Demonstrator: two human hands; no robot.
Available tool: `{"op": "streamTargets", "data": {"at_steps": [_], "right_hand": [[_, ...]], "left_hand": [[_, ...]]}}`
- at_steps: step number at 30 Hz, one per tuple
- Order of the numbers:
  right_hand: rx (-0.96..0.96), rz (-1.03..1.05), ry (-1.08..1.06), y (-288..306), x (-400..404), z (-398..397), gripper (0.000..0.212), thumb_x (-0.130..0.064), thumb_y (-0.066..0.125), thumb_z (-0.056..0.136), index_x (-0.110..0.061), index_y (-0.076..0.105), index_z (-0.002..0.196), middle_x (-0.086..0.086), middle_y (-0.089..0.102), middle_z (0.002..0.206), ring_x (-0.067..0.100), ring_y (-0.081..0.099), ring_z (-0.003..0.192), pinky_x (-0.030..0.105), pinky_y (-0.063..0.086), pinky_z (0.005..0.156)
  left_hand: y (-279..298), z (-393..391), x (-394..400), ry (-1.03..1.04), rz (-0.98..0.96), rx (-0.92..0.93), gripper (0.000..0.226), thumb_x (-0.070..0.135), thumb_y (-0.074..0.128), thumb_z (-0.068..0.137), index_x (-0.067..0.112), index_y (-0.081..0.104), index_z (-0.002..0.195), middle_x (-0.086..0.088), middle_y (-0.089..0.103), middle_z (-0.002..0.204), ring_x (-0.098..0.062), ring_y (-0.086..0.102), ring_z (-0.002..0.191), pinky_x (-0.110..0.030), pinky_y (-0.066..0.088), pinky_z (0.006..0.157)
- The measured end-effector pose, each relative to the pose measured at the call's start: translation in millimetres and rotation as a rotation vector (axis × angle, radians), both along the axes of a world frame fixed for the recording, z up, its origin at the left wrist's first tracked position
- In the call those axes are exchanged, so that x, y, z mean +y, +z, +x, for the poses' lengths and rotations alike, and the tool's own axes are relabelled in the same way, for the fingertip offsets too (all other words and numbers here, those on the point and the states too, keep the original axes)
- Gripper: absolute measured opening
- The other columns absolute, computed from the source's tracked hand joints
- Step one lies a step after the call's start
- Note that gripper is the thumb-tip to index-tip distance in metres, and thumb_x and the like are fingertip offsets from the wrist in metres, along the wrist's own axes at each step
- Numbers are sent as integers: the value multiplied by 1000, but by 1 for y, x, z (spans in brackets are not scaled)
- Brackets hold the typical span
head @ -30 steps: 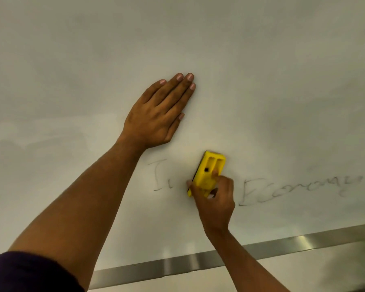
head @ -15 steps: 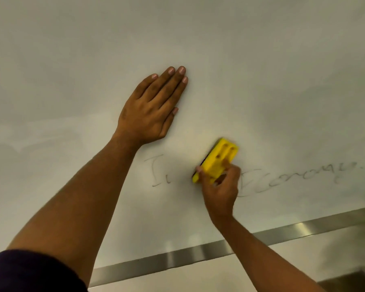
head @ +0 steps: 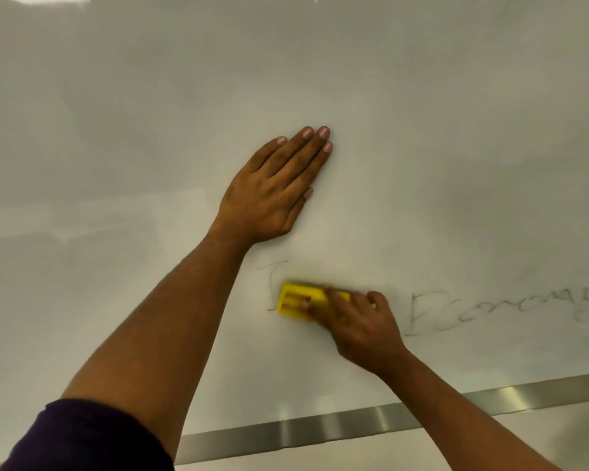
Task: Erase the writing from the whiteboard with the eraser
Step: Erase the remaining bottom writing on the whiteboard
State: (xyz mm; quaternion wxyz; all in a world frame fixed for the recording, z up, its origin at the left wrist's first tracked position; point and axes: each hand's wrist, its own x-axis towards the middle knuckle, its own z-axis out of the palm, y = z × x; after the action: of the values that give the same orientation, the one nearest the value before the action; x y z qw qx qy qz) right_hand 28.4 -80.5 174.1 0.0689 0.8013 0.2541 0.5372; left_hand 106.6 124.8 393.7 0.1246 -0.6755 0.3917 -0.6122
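Note:
A white whiteboard (head: 422, 130) fills the view. My right hand (head: 357, 324) grips a yellow eraser (head: 295, 300) and presses it flat on the board, lying sideways. The eraser's left end covers the lower part of a faint letter "I" (head: 271, 273). To the right of my right hand, the faint word "Economy" (head: 507, 309) runs to the frame's edge. My left hand (head: 276, 188) rests flat on the board above the eraser, fingers together and straight, holding nothing.
A metal strip (head: 354, 424) runs along the board's bottom edge, below both arms. A dark sleeve (head: 89, 436) covers my left upper arm at the lower left. Pale smears mark the board at the left.
My right hand has turned the eraser from upright-tilted to sideways and slid it left onto the letters beside the "I". My left hand stays flat on the board.

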Motion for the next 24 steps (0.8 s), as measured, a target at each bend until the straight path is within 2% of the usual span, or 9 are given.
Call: {"op": "streamTargets", "data": {"at_steps": [3, 8, 11, 14, 16, 18, 19, 22, 24], "right_hand": [[-28, 501, -63, 21, 4, 12, 60, -33, 63, 97, -35, 44, 153, 13, 60, 134, 34, 56, 84, 40, 36, 74], [2, -199, 103, -7, 10, 2, 56, -15, 63, 89, -32, 60, 142, 17, 69, 126, 30, 55, 71, 39, 42, 70], [-81, 240, -27, 19, 18, 15, 55, -27, 62, 95, -34, 52, 149, 14, 63, 132, 31, 53, 77, 41, 37, 74], [-119, 544, -28, 48, 42, 21, 55, -38, 61, 99, -33, 46, 152, 15, 60, 134, 33, 52, 82, 41, 35, 74], [-87, 193, 115, 31, 55, 17, 53, -30, 63, 98, -30, 50, 150, 20, 62, 131, 33, 54, 78, 40, 37, 72], [-39, -185, 163, 17, 50, 11, 55, -19, 62, 94, -30, 54, 147, 17, 65, 132, 30, 55, 78, 40, 42, 73], [-39, -202, 138, 17, 47, 11, 58, -17, 61, 92, -31, 54, 147, 16, 66, 132, 30, 55, 78, 40, 42, 73], [-100, 229, 37, 36, 52, 24, 58, -26, 64, 95, -31, 49, 151, 18, 64, 132, 30, 49, 74, 40, 37, 68], [-120, 327, 38, 42, 63, 26, 56, -30, 65, 96, -28, 50, 150, 20, 63, 130, 31, 48, 74, 39, 35, 68]], "left_hand": [[-1, 2, -1, 0, -10, -10, 60, 24, 40, 108, 8, 28, 165, -10, 27, 171, -24, 22, 161, -42, 27, 129], [0, -2, 0, -2, -6, 5, 59, 24, 40, 109, 7, 29, 164, -11, 28, 171, -25, 22, 160, -43, 27, 129], [0, -2, 2, 2, -35, -2, 59, 25, 42, 108, 12, 32, 164, -7, 31, 171, -21, 24, 160, -42, 27, 128], [-4, -5, 10, 60, -384, 37, 60, 30, 40, 108, 15, 30, 165, -8, 29, 172, -20, 20, 161, -41, 19, 131], [-13, -6, 22, 112, -568, 59, 62, 31, 38, 108, 14, 26, 166, -8, 25, 173, -22, 18, 162, -42, 18, 131], [-29, -7, 44, 150, -470, 54, 63, 31, 36, 109, 14, 21, 167, -6, 20, 174, -22, 16, 162, -42, 19, 131], [-39, -6, 60, 153, -387, 53, 63, 31, 36, 108, 15, 21, 167, -5, 19, 175, -22, 17, 162, -42, 20, 130], [-67, -5, 104, 187, -287, 25, 62, 31, 37, 108, 14, 26, 166, -5, 23, 174, -23, 22, 161, -40, 20, 130], [-77, -4, 115, 203, -303, 11, 62, 32, 38, 107, 14, 29, 165, -4, 25, 173, -23, 24, 160, -39, 19, 131]]}}
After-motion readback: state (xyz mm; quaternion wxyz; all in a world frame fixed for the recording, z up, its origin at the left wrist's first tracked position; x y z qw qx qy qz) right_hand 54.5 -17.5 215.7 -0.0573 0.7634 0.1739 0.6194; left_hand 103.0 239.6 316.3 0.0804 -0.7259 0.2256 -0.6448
